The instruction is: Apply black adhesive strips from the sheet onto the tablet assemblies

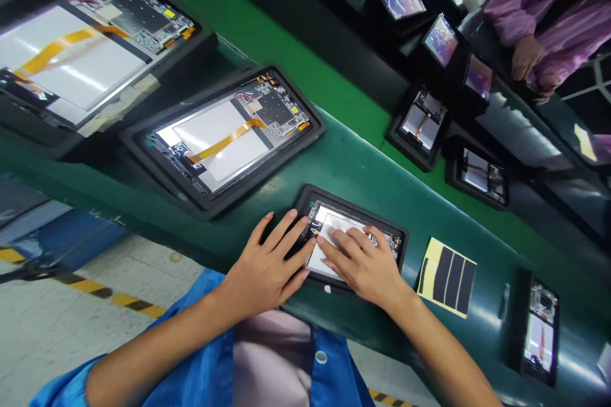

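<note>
An opened tablet (329, 220) lies in a black foam tray (353, 199) on the green bench, its white battery and circuit parts partly hidden under my hands. My left hand (270, 261) rests at the tray's left end, fingers spread, with fingertips at the tablet's dark edge. Across the battery and board lies my right hand (365, 261), its fingers apart and slightly bent. My right index fingertip touches the tablet close to my left fingers. Whatever sits under the right palm is hidden. To the right is a yellow sheet (447, 276) with black adhesive strips.
More opened tablets in trays, one (229, 140) with an orange ribbon cable, stand to the left; another tablet (541, 324) lies at the far right. Beyond a green strip (334, 102) runs a second line with several tablets. A co-worker's hand (527, 57) in a pink sleeve is there.
</note>
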`<action>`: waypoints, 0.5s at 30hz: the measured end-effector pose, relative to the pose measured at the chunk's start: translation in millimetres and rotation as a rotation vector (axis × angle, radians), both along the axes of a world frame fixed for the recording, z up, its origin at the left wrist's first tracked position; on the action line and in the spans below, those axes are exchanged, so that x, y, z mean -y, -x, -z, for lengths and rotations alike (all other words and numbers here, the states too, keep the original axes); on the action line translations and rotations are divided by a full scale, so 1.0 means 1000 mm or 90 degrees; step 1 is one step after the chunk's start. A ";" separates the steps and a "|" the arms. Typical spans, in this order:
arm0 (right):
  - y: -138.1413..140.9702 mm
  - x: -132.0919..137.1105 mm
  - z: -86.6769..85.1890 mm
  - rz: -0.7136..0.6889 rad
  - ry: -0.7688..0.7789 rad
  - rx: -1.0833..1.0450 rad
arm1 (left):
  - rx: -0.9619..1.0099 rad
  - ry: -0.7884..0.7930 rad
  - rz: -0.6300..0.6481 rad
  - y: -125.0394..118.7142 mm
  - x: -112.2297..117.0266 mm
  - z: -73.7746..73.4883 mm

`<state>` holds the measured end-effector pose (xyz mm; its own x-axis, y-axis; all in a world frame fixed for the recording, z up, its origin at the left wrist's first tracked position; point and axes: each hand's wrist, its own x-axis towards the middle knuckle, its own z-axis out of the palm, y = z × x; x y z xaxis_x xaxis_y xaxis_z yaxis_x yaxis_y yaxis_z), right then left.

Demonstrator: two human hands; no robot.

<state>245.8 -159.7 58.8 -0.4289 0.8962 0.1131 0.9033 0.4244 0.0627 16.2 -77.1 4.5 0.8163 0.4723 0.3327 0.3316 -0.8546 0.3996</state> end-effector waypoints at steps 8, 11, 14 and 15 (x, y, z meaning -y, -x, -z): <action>0.002 0.001 0.000 -0.014 0.011 -0.001 | -0.004 -0.009 -0.011 -0.001 0.001 -0.001; 0.003 0.000 -0.001 -0.015 0.011 -0.001 | -0.003 -0.010 -0.017 -0.001 0.001 -0.001; 0.006 0.001 -0.002 -0.009 0.006 0.009 | 0.006 -0.009 -0.014 0.000 0.001 -0.001; 0.007 0.002 -0.002 -0.007 0.007 0.014 | 0.010 -0.008 -0.012 0.001 0.001 -0.001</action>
